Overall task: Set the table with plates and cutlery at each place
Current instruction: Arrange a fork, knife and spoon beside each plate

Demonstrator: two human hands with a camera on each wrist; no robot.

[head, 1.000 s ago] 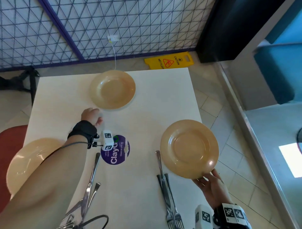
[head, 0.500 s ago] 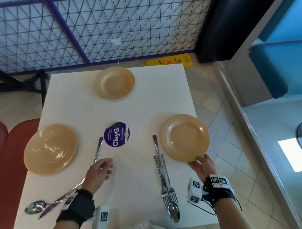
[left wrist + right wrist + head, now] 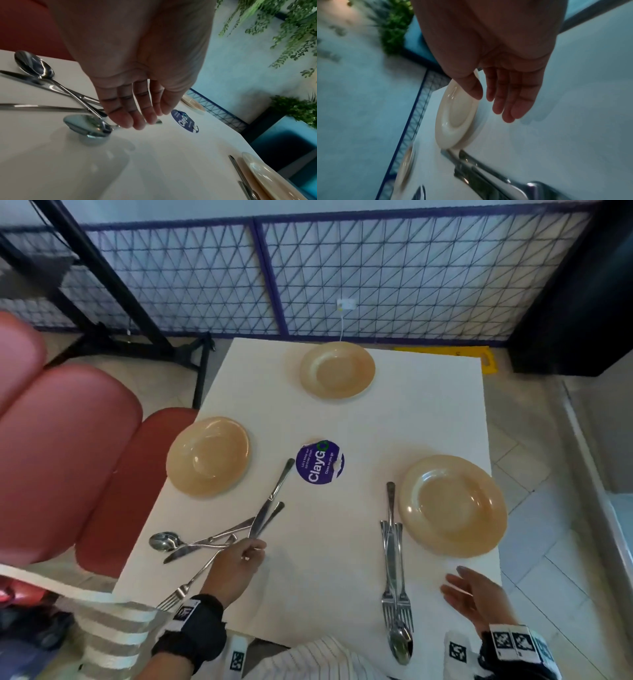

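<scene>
I am looking down on the white table [image 3: 359, 559], with the red seat [image 3: 68, 457] lying along its left side. Three tan plates are sitting on it: the right plate [image 3: 452, 505] by the right edge, the left plate [image 3: 208, 456] by the left edge, and the far plate [image 3: 337, 370] at the far end. A round purple sticker [image 3: 320, 462] is lying in the middle, between the three.

Just left of the right plate, a tidy cutlery bundle [image 3: 394, 573] is running near to far, its forks and spoon pointing toward the near edge. At the near left, a loose cutlery pile [image 3: 219, 537] is lying crossed over itself, with a spoon [image 3: 164, 541] at its left end and a fork [image 3: 178, 594] reaching toward the near edge.

My left hand [image 3: 236, 568] is hovering at the right side of that pile; in the left wrist view its fingers [image 3: 135, 115] are extended and relaxed, their tips just at a handle, gripping nothing. My right hand [image 3: 476, 594] is floating over the near right corner, palm open, fingers [image 3: 513, 97] straight, apart from the right plate and holding nothing.
</scene>
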